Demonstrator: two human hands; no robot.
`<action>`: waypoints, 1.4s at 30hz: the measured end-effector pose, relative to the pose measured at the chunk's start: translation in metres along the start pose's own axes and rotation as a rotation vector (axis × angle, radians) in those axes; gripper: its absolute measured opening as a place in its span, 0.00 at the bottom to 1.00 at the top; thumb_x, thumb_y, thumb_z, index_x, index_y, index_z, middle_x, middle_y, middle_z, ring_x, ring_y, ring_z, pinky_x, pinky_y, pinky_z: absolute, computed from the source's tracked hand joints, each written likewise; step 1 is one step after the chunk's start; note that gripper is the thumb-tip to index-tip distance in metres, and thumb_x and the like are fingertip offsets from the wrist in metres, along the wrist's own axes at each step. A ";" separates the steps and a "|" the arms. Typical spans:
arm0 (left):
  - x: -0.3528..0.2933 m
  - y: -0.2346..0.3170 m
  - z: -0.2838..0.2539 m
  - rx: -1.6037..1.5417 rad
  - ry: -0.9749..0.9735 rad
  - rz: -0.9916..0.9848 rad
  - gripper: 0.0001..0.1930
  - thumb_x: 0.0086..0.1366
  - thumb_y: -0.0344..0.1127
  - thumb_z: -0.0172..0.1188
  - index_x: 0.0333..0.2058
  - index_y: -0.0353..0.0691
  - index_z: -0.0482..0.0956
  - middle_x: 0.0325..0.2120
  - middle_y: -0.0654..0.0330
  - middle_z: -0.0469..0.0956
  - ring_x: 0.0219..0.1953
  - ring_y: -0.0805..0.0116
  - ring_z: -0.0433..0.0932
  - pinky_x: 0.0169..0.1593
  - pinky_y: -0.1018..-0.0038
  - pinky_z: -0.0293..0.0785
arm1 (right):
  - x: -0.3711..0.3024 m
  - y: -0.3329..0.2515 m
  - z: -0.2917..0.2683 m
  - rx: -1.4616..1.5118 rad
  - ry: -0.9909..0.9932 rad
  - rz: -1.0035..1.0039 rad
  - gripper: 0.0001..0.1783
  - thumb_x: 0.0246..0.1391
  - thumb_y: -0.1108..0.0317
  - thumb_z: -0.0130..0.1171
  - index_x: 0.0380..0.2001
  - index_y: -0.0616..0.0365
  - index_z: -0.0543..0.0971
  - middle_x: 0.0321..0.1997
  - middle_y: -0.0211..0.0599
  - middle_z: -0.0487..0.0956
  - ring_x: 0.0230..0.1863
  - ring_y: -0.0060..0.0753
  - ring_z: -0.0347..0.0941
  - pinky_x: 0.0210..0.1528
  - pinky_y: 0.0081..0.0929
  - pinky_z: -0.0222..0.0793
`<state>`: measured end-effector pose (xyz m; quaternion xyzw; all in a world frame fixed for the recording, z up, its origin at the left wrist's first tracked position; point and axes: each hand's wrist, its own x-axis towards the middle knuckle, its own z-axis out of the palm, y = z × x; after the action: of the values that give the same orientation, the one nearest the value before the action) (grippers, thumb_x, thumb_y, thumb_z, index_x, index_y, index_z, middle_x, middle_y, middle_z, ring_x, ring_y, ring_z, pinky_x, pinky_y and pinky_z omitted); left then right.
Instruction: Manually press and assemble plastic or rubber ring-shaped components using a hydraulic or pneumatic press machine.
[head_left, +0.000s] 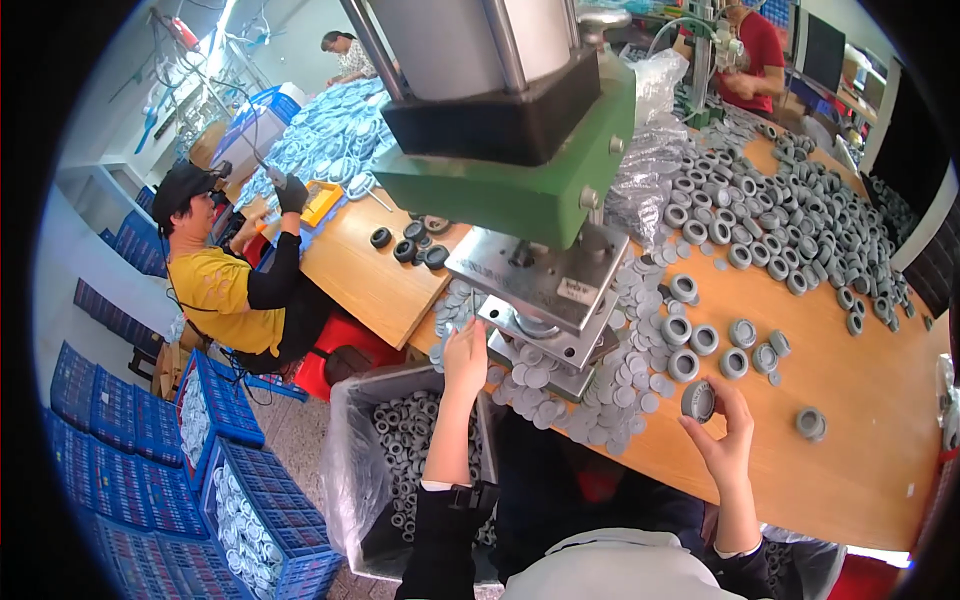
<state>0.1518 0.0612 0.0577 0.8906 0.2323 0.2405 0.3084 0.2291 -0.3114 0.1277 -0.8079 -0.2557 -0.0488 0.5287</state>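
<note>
My right hand [728, 440] pinches a grey ring-shaped plastic part [698, 401] between thumb and fingers, raised a little above the wooden table. My left hand [466, 358] is at the left edge of the press's metal die [535, 345], its fingers drawn together. Whatever those fingers hold, if anything, is hidden. Above the die is the press [500, 190], with a green head and a steel upper plate [535, 275]. Flat grey discs [620, 385] lie heaped around its base. Several loose grey rings [683, 364] stand between the press and my right hand.
A large pile of grey rings [790, 215] covers the table's far right. A lined bin of grey parts [345, 470] stands below my left arm. Blue crates [290, 500] stack at the left. A co-worker in yellow [215, 290] sits near a light-blue heap [335, 130].
</note>
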 end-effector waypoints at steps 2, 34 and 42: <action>-0.002 -0.003 0.001 0.011 -0.016 0.018 0.27 0.69 0.44 0.28 0.41 0.34 0.76 0.44 0.47 0.74 0.56 0.52 0.64 0.61 0.57 0.51 | -0.001 0.005 0.003 0.039 0.005 0.011 0.31 0.31 0.73 0.70 0.45 0.62 0.72 0.39 0.40 0.74 0.37 0.32 0.70 0.39 0.27 0.66; -0.088 0.049 -0.002 -0.061 0.712 -0.077 0.30 0.48 0.38 0.68 0.48 0.31 0.69 0.48 0.48 0.69 0.52 0.53 0.68 0.55 0.65 0.61 | 0.066 -0.084 0.107 0.222 -0.082 -0.302 0.31 0.37 0.63 0.69 0.46 0.64 0.71 0.36 0.50 0.77 0.34 0.46 0.75 0.36 0.33 0.71; -0.104 -0.014 -0.037 0.157 0.428 -0.103 0.21 0.59 0.36 0.56 0.49 0.31 0.68 0.52 0.48 0.66 0.58 0.45 0.58 0.59 0.58 0.55 | 0.091 -0.089 0.140 0.087 -0.210 -0.250 0.21 0.36 0.69 0.67 0.33 0.65 0.70 0.28 0.51 0.75 0.30 0.53 0.73 0.30 0.40 0.70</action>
<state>0.0469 0.0286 0.0445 0.8274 0.3555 0.3892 0.1938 0.2398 -0.1279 0.1719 -0.7468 -0.4099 -0.0186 0.5234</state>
